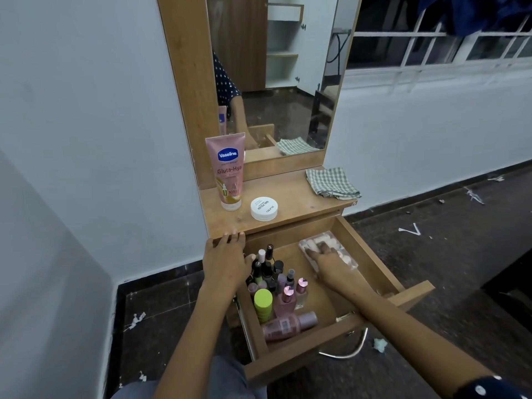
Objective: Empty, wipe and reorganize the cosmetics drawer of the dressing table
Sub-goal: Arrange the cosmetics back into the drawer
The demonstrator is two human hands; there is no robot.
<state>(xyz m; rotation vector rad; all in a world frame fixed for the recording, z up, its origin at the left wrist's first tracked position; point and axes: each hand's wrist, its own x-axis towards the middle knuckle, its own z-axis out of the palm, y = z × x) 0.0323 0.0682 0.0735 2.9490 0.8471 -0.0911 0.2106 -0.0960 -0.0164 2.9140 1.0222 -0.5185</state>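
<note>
The drawer of the dressing table stands pulled out across the lower middle of the frame, and most of the cosmetics are still in it. The left hand lies at the drawer's upper-left corner, fingers fairly straight, fingertips resting on the front edge of the counter, thumb just beside the tallest nail polish bottles; it holds nothing. The right hand reaches into the far right part of the drawer, fingers spread flat on a clear plastic pack of pale rollers, which lies against the drawer's right wall; whether the fingers curl round the pack cannot be told.

Between the two hands, along the drawer's left side, stands a cluster of small bottles. Below them is a green-capped bottle, to its right two pink-capped bottles, and nearest the drawer front a pink bottle lying on its side.

On the counter, above the left hand, a pink Vaseline tube stands on its cap, with a white round jar just to its right. A checked cloth lies folded at the counter's right end, below the mirror.
</note>
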